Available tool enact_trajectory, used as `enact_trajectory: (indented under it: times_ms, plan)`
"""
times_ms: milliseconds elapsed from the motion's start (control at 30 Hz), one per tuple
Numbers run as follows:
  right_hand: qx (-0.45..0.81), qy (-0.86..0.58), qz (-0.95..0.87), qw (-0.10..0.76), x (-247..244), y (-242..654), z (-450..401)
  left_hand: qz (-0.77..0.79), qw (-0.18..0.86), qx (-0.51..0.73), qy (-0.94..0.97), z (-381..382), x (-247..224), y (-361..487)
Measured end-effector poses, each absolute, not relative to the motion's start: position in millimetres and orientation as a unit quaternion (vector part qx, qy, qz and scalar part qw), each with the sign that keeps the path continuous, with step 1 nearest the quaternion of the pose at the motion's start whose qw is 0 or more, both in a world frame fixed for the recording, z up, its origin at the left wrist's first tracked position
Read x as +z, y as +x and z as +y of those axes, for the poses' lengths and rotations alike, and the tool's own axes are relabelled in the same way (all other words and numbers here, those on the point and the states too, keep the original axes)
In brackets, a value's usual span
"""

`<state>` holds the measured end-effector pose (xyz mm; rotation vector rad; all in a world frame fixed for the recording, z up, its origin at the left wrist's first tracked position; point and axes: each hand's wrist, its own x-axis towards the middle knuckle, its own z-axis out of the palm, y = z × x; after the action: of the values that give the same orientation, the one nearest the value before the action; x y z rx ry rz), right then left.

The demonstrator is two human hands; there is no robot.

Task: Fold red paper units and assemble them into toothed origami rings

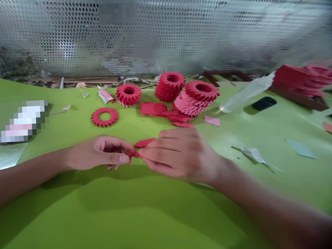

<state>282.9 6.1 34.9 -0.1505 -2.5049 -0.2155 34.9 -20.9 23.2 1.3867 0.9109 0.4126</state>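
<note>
paper-craft workspace | folded red paper rings (169, 86) | green-covered table (132, 223)

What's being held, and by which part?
A red folded paper piece, its lower end pinched between the left hand and right hand; the exact grip is partly hidden.

A bright lime-green table (132, 223) spreads beneath you, and the red folded paper strip (144, 142) between your hands shows solid red. Far ahead, a silver perforated metal screen (205, 29) carries rows of round holes. Left of centre, a flat red paper ring (104, 117) has a zigzag edge. The stacked paper cylinder (191, 104) at centre runs from red on top to paler pink below, in fine ridges. To your right lie a pale pink paper scrap (212, 120) and a pale blue-green paper diamond (301, 149).
</note>
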Motion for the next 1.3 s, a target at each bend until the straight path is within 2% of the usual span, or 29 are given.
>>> enact_trajectory:
  times_ms: [533, 733, 867, 933, 1033, 1100, 1200, 1300]
  plan:
    - [-0.181, -0.053, -0.946, 0.265, 43.8, 284.7, 3.3, 0.42, 0.653, 0.189, 0.601, -21.8, 21.7, 35.4]
    - [-0.154, -0.058, -0.954, 0.25, 41.8, 284.3, 3.1, 0.426, 0.632, 0.171, 0.625, -23.1, 19.8, 35.4]
    - [-0.086, -0.076, -0.966, 0.23, 35.0, 281.9, 2.8, 0.438, 0.538, 0.173, 0.699, -29.6, 18.9, 40.4]
    - [-0.029, -0.116, -0.963, 0.242, 33.0, 280.9, 3.4, 0.448, 0.432, 0.207, 0.755, -32.8, 18.8, 42.5]
    - [0.11, -0.251, -0.927, 0.257, 33.3, 279.7, 6.2, 0.451, 0.275, 0.26, 0.808, -35.3, 18.4, 42.4]
    - [0.223, -0.332, -0.891, 0.216, 34.2, 278.7, 8.4, 0.455, 0.2, 0.272, 0.824, -35.6, 17.6, 40.9]
    - [0.366, -0.379, -0.839, 0.136, 34.1, 276.4, 10.3, 0.451, 0.123, 0.266, 0.843, -35.2, 15.8, 38.6]
    - [0.445, -0.39, -0.797, 0.122, 33.2, 274.1, 10.0, 0.434, 0.092, 0.255, 0.859, -34.5, 13.8, 37.7]
